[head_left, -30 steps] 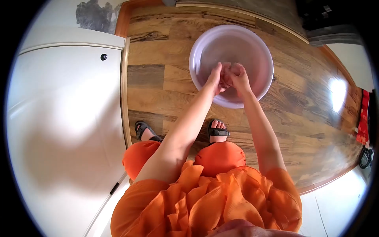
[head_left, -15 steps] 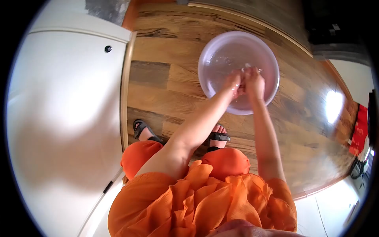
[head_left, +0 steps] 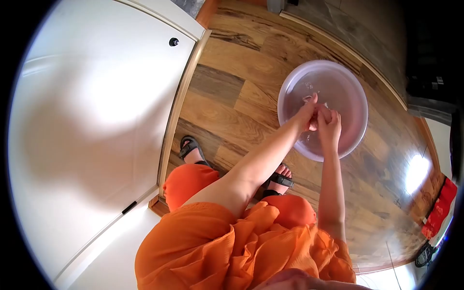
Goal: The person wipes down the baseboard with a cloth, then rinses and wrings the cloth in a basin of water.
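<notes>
A pale lilac plastic basin (head_left: 361, 104) stands on the wooden floor with water (head_left: 333, 82) in it. Over its middle my left hand (head_left: 307, 116) and my right hand (head_left: 329, 124) are pressed together. The left thumb points up, while its other fingers are curled and partly hidden behind the right hand. My right fingers bend around the left ones. Small whitish, shiny bits (head_left: 307, 98) show at the fingers and on the water. Whether something small is between the hands, I cannot tell.
A white door (head_left: 96, 121) with a dark round knob (head_left: 174, 42) is at left. My sandaled feet (head_left: 282, 181) and orange-clad knees (head_left: 290, 211) are below the basin. Dark furniture (head_left: 427, 72) and a red item (head_left: 440, 208) lie along the right side.
The view has shifted, so the basin appears lower and farther right. My hands have closed more tightly together, the left thumb now raised; the splashing around the fingers is less.
</notes>
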Motion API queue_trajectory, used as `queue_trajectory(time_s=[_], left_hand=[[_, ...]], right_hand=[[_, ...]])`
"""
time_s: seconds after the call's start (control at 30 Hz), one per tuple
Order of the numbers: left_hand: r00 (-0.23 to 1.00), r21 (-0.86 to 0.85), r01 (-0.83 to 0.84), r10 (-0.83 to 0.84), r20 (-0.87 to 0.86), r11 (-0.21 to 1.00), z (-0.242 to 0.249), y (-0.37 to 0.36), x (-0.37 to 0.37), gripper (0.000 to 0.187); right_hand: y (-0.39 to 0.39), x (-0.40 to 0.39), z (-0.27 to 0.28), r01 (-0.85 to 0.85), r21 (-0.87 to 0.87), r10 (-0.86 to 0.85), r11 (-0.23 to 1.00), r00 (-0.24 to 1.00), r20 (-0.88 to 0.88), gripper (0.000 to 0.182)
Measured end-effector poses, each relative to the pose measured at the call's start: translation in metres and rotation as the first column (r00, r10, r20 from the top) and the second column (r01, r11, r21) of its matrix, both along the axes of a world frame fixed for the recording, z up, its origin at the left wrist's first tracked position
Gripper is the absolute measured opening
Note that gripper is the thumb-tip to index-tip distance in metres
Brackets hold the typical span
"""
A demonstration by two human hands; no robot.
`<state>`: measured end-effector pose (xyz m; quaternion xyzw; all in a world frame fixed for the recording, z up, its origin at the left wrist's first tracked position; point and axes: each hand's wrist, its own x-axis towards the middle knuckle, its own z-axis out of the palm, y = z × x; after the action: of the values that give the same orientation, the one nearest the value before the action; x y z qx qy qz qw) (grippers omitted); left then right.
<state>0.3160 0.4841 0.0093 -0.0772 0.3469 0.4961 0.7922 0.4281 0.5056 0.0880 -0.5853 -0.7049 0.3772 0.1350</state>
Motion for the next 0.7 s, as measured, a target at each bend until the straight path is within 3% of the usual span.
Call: queue_trajectory(time_s=[0.07,0.13,0.2,0.23,0.33,0.37,0.47,0.5,0.57,0.6,0.63,0.7], left_hand=[[0.948,0.037,-0.181,0.164,0.274,0.983,0.020,0.005,-0.003,0.049],[0.961,0.128,-0.144,0.108,0.254,0.981,0.015,0.007,0.003,0.050],[0.973,0.221,-0.104,0.053,0.224,0.970,0.005,0.015,0.014,0.054],[0.881,0.323,-0.357,0.200,0.428,0.877,0.002,0.018,0.032,0.044],[0.946,0.050,-0.323,0.320,0.059,0.945,0.000,0.024,0.043,0.037],[0.984,-0.176,-0.119,0.093,-0.149,0.977,0.077,0.012,0.017,0.025],[0.899,-0.146,-0.208,0.130,-0.419,0.967,0.066,0.014,0.028,0.027],[0.772,-0.024,-0.201,0.143,-0.619,0.979,0.061,0.015,0.028,0.022],[0.486,-0.057,-0.084,-0.009,-0.874,0.995,0.054,0.015,0.015,0.030],[0.305,-0.090,-0.032,-0.076,-0.949,0.995,0.053,0.015,0.009,0.036],[0.210,-0.079,-0.125,-0.051,-0.976,0.989,0.044,0.015,0.012,0.057],[0.195,-0.156,-0.098,-0.134,-0.972,0.983,0.033,0.012,0.009,0.062]], right_hand=[[-0.030,-0.024,0.060,-0.060,0.174,0.069,0.983,0.997,-0.047,0.025],[-0.050,-0.042,0.094,-0.079,0.296,0.106,0.952,0.992,-0.075,0.022],[-0.047,-0.041,0.074,-0.137,0.428,0.116,0.893,0.990,0.075,0.022],[-0.042,-0.039,0.064,-0.172,0.487,0.112,0.856,0.982,0.150,0.022],[-0.012,-0.030,0.045,-0.025,0.345,-0.050,0.938,0.977,0.208,0.025],[-0.003,-0.026,0.042,0.016,0.313,-0.092,0.949,0.969,0.228,0.029],[0.042,0.022,-0.024,-0.053,0.134,0.038,0.990,0.993,0.112,0.031],[0.044,0.025,-0.029,-0.028,0.166,-0.005,0.986,0.981,0.196,0.031],[0.040,0.031,-0.035,0.011,0.232,-0.096,0.973,0.929,0.357,0.031],[0.032,0.032,-0.042,-0.052,0.296,-0.082,0.954,0.903,0.422,0.031],[0.021,0.032,-0.051,-0.116,0.353,-0.075,0.928,0.872,0.484,0.032],[0.001,0.036,-0.063,-0.281,0.432,0.021,0.857,0.856,0.516,0.032]])
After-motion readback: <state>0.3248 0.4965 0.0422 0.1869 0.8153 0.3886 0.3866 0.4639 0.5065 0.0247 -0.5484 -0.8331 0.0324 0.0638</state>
